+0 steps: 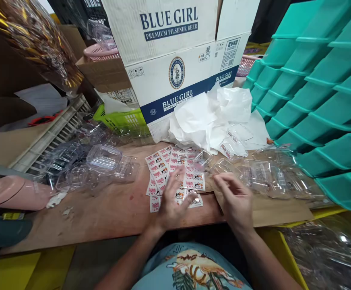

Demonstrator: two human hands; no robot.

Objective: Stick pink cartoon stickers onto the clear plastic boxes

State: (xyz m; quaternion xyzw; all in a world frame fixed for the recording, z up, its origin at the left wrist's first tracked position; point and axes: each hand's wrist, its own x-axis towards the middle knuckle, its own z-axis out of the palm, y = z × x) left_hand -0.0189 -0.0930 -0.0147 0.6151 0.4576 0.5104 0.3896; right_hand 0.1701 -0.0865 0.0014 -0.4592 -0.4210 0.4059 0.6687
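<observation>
**Sheets under left hand, right hand just beside**

Sheets [157,167]: several, overlapping in a loose fan on the bench [103,217], in front of the torso. Printed in rows, pink figures and cats. Leftmost upper sheet skewed: its left edge runs away from the person, far end leaning left. Long axis of the pile as a whole unclear, since edges overlap and a hand covers part.

Left hand [174,197]: open, fingers extended, thumb out to the right, over the near middle of the pile. Fingertips blurred; contact with the paper cannot be confirmed. No object seen in it.

Right hand [236,197]: fingers curled, thumb and index drawn toward each other. Cannot tell whether they meet or have hold of anything thin.

Key relation: sheets lie beneath and beyond the left hand, and to the left of the right hand. Left is clearly nearer; right is off the pile's right edge, its fingertips facing back toward it.

Surroundings: clear trays [260,175] to the right, their near end close to the right fingertips; more clear packs [103,157] to the left, apart from the sheets. White paper [196,117] heaped beyond, against the box [175,52]. Teal bins [308,117] stacked far right.
</observation>
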